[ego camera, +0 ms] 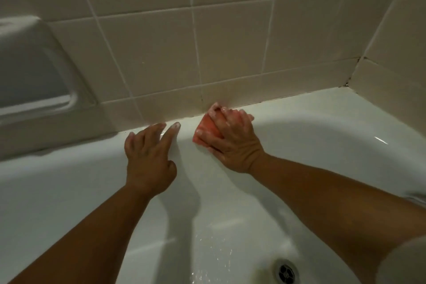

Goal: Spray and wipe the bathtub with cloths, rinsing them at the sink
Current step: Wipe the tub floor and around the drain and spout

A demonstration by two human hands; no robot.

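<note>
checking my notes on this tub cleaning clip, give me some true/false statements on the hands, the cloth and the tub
1. The right hand holds an orange cloth against the bathtub rim, beside the tiled wall. True.
2. The left hand grips a spray bottle. False: it rests on the rim with its fingers straight and holds nothing.
3. The drain is in view at the bottom of the tub. True.
4. Both hands are on the cloth. False: only the right hand is, and the left hand rests apart from it.
5. The soap dish in the wall is to the right of both hands. False: it is to their left.
</note>
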